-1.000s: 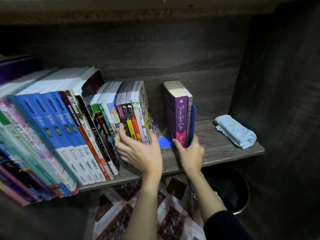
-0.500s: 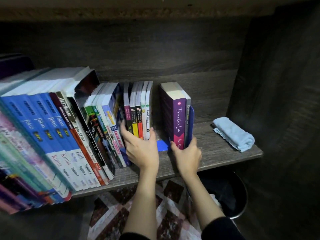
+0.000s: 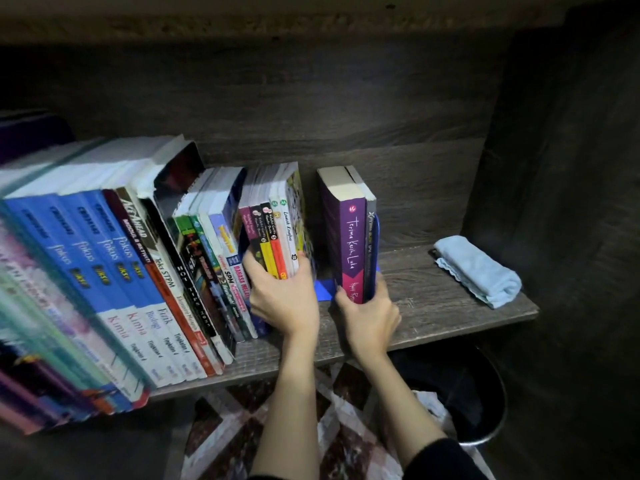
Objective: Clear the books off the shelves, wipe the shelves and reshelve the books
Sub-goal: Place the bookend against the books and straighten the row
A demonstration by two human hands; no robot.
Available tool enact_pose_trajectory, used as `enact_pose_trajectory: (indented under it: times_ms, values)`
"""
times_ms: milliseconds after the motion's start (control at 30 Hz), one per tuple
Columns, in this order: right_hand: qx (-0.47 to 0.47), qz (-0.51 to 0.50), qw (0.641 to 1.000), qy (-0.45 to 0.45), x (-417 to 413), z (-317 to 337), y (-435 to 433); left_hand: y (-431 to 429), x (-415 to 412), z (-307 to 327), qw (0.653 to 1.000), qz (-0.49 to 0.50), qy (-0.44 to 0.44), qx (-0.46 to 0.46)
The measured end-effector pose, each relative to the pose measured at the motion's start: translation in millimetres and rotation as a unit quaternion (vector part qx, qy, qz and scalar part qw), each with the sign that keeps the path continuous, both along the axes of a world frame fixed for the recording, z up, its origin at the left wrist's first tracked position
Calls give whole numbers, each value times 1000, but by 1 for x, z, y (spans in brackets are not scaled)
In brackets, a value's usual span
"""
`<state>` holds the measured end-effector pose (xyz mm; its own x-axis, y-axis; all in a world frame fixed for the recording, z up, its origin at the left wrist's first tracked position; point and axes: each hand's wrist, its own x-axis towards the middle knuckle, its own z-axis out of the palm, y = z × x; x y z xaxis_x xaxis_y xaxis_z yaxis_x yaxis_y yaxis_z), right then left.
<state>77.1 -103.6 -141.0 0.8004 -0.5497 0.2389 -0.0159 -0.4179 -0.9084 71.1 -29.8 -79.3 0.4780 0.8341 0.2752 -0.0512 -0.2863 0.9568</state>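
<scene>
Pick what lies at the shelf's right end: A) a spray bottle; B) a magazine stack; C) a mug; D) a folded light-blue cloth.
D: a folded light-blue cloth lies on the shelf, apart from the purple book that the right hand grips.

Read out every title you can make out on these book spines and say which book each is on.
"Terima Kasih, Luka": purple book.
"Lawak Kampus": slim white spine among the thin books.
"Teks STPM": tall white spine.
"ACE AHEAD": dark red spine.
"Fokus": blue spines.
"Kimia", "Fizik": foot of those spines.
Everything else: too blurred or small.
</scene>
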Motion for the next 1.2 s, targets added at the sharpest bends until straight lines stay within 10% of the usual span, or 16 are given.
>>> enact_pose_trajectory:
  times_ms: [500, 833, 1200]
  values:
    - [-1, 80, 997, 0, -12, -2, 23, 7, -18, 9, 999, -4, -36, 24]
    - [-182, 213, 955, 97, -16, 14, -16, 2, -12, 2, 1000, -14, -26, -4]
    - [-80, 270, 959, 41, 4, 14, -29, -1, -12, -1, 999, -16, -48, -8]
